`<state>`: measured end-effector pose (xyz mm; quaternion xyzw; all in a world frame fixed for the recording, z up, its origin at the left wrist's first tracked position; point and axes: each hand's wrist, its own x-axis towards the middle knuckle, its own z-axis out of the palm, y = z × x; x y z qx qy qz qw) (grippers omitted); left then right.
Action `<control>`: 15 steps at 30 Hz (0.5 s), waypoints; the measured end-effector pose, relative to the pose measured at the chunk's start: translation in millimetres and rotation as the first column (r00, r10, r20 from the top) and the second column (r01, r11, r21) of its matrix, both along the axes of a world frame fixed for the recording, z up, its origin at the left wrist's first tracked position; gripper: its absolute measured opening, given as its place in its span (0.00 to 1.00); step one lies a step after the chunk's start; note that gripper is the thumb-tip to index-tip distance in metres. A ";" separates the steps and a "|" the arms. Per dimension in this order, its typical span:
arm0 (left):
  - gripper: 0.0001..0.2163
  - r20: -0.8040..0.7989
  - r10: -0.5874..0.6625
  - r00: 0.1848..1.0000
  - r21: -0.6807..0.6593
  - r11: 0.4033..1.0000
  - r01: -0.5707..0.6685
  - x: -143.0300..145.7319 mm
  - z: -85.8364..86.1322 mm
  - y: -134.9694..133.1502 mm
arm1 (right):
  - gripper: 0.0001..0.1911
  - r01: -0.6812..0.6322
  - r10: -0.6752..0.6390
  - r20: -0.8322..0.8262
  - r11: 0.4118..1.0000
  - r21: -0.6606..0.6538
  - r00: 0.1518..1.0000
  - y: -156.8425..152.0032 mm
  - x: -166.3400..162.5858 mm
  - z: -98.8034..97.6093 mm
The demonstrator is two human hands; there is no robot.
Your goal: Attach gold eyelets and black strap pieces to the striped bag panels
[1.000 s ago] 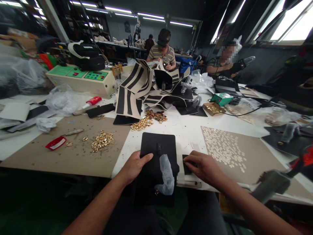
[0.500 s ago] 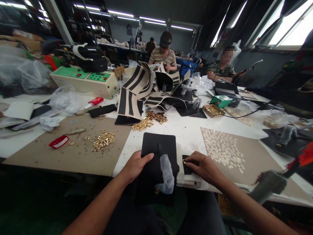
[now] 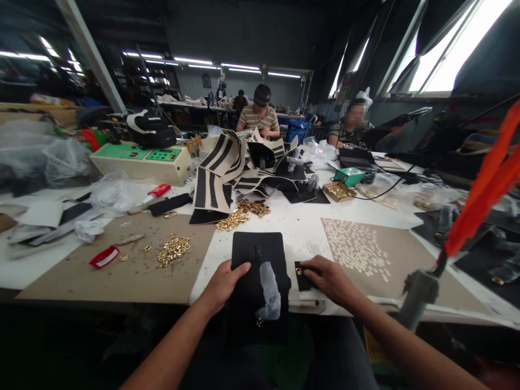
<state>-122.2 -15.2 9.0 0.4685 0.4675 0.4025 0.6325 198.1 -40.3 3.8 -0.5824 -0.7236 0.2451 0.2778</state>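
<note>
My left hand (image 3: 222,283) grips the left edge of a black leather panel (image 3: 257,255) that hangs over the table's near edge, thumb on top. A crumpled clear plastic wrap (image 3: 268,291) lies on the panel, and a small strap loop sits at its middle. My right hand (image 3: 327,277) rests on a small black leather piece (image 3: 301,276) just right of the panel, fingers curled and pinching a tiny gold fitting (image 3: 298,271) against it.
Gold rings lie in heaps (image 3: 174,249) on a brown board and near striped leather pieces (image 3: 219,173). Another brown board (image 3: 357,250) holds several small pale fittings. A beige machine (image 3: 142,160) stands at the back left. Two people sit across the table. An orange-handled tool (image 3: 422,287) hangs at right.
The camera has tilted up and back, so the table looks farther away. My hands have stayed on the black panel and the small piece. The orange-handled tool now looms larger at right.
</note>
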 end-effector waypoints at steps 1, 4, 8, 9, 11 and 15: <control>0.20 -0.014 0.012 1.000 0.008 1.000 -0.012 1.0 2.0 -6.4 | 0.15 0.058 -0.057 -0.034 0.998 0.033 0.998 -7.0 -0.2 6.3; 0.21 -0.138 0.073 0.988 0.101 0.993 -0.059 9.3 11.6 -35.9 | 0.16 0.172 -0.152 -0.131 0.973 0.156 0.980 -35.7 -9.1 38.3; 0.20 -0.334 0.185 0.924 0.278 0.956 -0.091 36.6 22.6 -93.7 | 0.22 0.010 0.008 -0.102 0.985 0.175 0.995 -83.2 -44.7 80.3; 0.20 -0.333 0.174 0.927 0.310 0.948 -0.067 44.9 21.0 -109.4 | 0.29 -0.025 0.033 -0.055 0.988 0.154 0.998 -94.1 -55.7 83.4; 0.21 -0.324 0.114 0.939 0.428 0.903 0.038 60.5 9.7 -138.6 | 0.45 -0.059 0.058 0.017 0.991 0.117 0.998 -112.1 -75.0 79.0; 0.34 -0.365 0.184 0.913 0.644 0.758 0.105 79.2 -28.9 -174.9 | 0.33 -0.036 0.043 -0.118 0.997 0.064 0.992 -131.7 -85.2 56.5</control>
